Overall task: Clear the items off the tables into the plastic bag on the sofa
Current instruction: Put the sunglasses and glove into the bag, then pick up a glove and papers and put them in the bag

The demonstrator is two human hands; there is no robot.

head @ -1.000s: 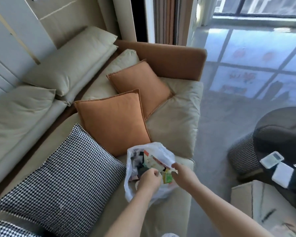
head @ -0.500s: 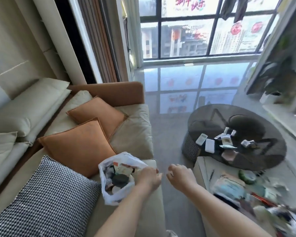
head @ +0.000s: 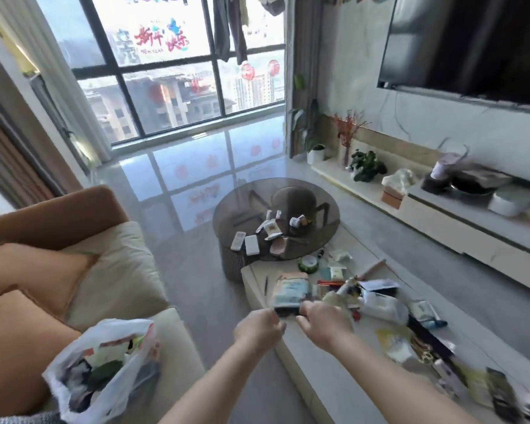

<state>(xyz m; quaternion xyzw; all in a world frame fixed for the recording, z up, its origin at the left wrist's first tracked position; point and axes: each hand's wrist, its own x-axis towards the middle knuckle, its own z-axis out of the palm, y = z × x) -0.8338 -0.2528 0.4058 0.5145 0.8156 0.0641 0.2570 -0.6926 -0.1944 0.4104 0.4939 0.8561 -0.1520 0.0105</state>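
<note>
The white plastic bag lies open on the cream sofa at the lower left, stuffed with mixed items. My left hand and right hand are side by side over the near corner of the low white table, fingers loosely curled and holding nothing. Just beyond my knuckles lies a light blue packet. Several packets, papers and a green tape roll cover the white table. The round dark glass table behind it carries a remote and several small packs.
Orange cushions lean on the sofa left of the bag. A grey floor strip runs between sofa and tables. A long TV bench with plants and boxes lines the right wall under a wall-mounted screen. Large windows stand at the back.
My view has swung right from the sofa to the tables. Both hands have left the bag's mouth and moved right, over the white table's corner. The bag stays on the sofa.
</note>
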